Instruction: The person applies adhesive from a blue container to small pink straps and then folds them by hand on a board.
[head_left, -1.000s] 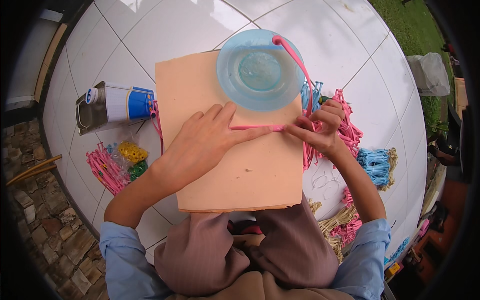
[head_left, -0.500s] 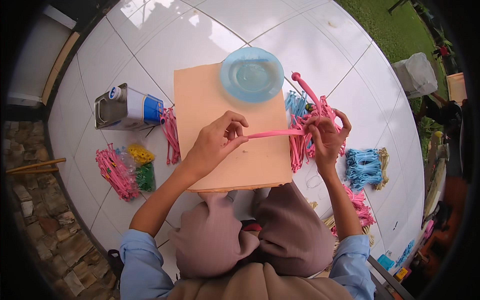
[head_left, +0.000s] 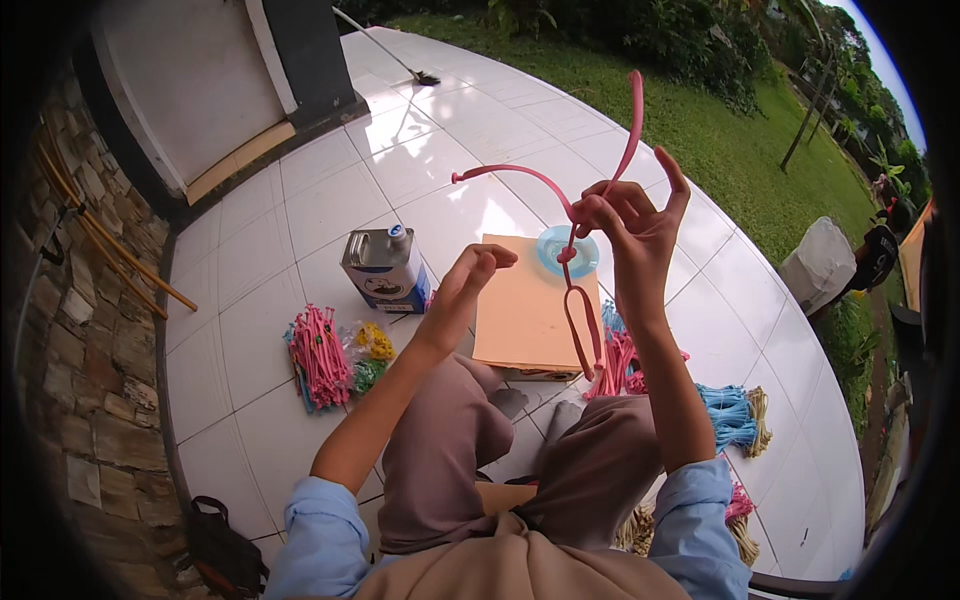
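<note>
My right hand (head_left: 640, 235) is raised high, pinching pink rubbery strips (head_left: 568, 255) between thumb and fingers. One strip end with a small knob arcs out to the left, another piece sticks up past the fingers, and a loop dangles below a small knob. My left hand (head_left: 470, 290) is held up to the left of the strips, fingers loosely curved, holding nothing and apart from them. Beneath the hands lies a tan cardboard sheet (head_left: 520, 325) on what looks like a box, with a translucent blue plate (head_left: 590, 262) at its far right corner.
A metal can (head_left: 385, 270) stands left of the cardboard. Near it lie a pink strip bundle (head_left: 320, 355) and bags of yellow (head_left: 375, 342) and green pieces. Blue bundles (head_left: 728, 415) and more pink strips (head_left: 620, 360) lie right. A backpack (head_left: 225, 545) rests at lower left.
My right hand has lifted the pink strips up, and a knobbed loop now hangs from them. My left hand has let go of its end. The view has tilted up toward the garden.
</note>
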